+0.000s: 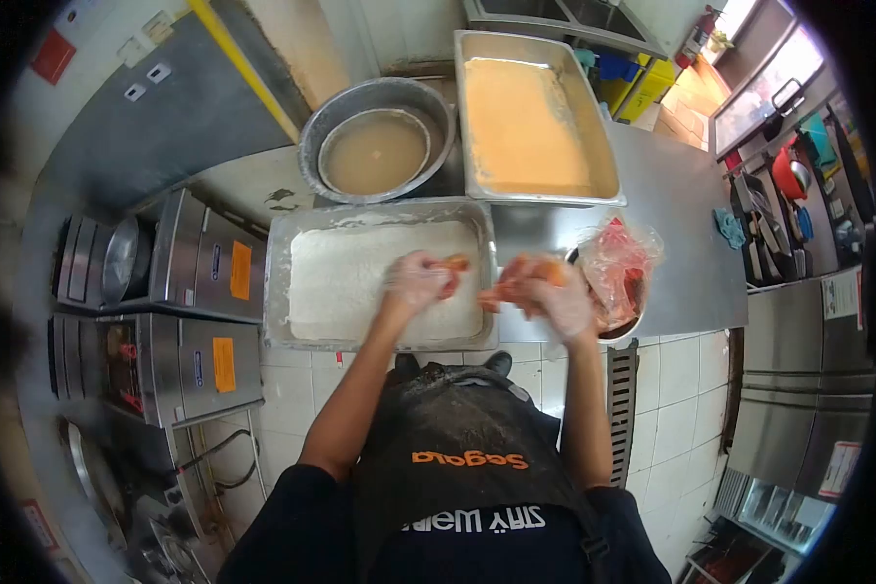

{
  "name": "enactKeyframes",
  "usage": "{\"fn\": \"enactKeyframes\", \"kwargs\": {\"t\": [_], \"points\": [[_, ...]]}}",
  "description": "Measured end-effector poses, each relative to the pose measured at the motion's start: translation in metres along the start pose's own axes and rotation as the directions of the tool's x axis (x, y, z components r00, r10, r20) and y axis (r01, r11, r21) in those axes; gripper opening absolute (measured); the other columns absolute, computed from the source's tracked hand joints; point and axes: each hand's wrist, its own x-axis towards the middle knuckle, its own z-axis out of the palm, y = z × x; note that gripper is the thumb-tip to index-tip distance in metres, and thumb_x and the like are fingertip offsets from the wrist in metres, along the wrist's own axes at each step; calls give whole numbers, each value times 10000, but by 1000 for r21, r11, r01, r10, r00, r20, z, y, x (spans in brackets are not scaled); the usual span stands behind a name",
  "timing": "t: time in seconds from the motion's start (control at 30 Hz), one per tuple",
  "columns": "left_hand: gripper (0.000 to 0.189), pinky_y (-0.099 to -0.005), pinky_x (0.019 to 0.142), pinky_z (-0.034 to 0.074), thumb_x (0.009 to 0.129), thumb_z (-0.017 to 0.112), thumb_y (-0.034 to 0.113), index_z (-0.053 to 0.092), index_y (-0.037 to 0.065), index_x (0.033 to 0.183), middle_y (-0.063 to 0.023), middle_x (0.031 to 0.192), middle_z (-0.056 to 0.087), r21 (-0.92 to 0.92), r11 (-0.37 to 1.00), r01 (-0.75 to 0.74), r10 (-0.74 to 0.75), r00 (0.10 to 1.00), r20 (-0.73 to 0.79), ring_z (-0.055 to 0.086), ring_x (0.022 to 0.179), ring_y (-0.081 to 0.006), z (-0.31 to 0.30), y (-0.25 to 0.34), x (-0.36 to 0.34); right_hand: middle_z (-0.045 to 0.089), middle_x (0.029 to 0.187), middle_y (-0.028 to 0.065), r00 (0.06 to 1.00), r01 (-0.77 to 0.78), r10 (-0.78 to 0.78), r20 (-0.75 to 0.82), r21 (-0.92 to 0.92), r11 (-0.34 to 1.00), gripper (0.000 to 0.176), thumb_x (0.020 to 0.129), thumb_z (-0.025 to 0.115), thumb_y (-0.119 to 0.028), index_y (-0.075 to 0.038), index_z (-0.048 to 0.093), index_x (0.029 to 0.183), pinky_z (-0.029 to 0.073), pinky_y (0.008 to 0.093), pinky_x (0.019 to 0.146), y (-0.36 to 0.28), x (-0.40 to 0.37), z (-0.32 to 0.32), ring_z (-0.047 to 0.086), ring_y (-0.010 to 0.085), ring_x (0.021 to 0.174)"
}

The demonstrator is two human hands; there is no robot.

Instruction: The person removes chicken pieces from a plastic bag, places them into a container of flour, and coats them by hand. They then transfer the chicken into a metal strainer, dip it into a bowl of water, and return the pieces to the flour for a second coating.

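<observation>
Head cam: left hand (pixel 411 283) grip's closed on a meat chunk (pixel 452 275), mid-frame over the powdery tray (pixel 380 345). Right hand (pixel 566 302) grip's clamped on a bigger chunk (pixel 526 281). Crowding it, center-right: a bowl (pixel 623 337) with a plastic bag (pixel 625 255). Cloudy-water pot (pixel 310 156) upper left of center, orange-filled pan (pixel 545 198) top center.
</observation>
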Motion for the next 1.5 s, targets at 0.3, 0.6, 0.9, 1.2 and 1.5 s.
{"fn": "enactKeyframes", "kwargs": {"t": [0.3, 0.6, 0.9, 1.2, 1.5], "points": [[161, -292, 548, 523, 834, 640, 123, 662, -8, 924, -101, 757, 678, 477, 879, 14, 180, 916, -358, 654, 655, -147, -78, -37, -41, 691, 856, 184, 995, -85, 88, -38, -773, 629, 305, 833, 664, -323, -68, 669, 1001, 539, 385, 731, 136, 87, 101, 682, 297, 744], [236, -225, 571, 531, 897, 659, 104, 634, 31, 1120, -64, 917, 661, -429, 900, 81, -250, 902, -352, 631, 691, -114, -82, -54, -74, 679, 910, 172, 512, -521, -524, -681, -731, 440, 282, 799, 701, -329, -91, 681, 948, 513, 427, 769, 47, -10, -103, 658, 334, 850], [253, -261, 619, 564, 943, 608, 157, 602, 57, 1176, -59, 977, 657, -390, 916, -96, 82, 995, -53, 664, 762, -151, 13, 29, -42, 691, 938, 179, 649, -530, -373, -663, -746, 403, 283, 837, 698, -227, -15, 684, 1025, 518, 369, 757, 103, -23, -208, 667, 265, 841], [901, -539, 1011, 419, 859, 352, 776, 411, 70, 1415, -193, 1353, 511, -284, 588, 757, -140, 441, 887, 530, 1199, -371, 145, 77, -85, 673, 881, 217, 698, -257, -448, -558, -780, 571, 281, 882, 615, -277, -4, 669, 925, 507, 445, 756, -48, -30, -88, 650, 380, 842], [1005, -544, 1070, 351, 745, 409, 832, 361, 114, 1446, -182, 1444, 424, -650, 723, -233, 488, 839, 241, 402, 1335, -347, 71, 81, -85, 643, 908, 165, 631, 510, -731, 261, -849, 136, 221, 774, 715, -150, -92, 676, 984, 490, 451, 664, -40, -16, 97, 616, 345, 741]]}}
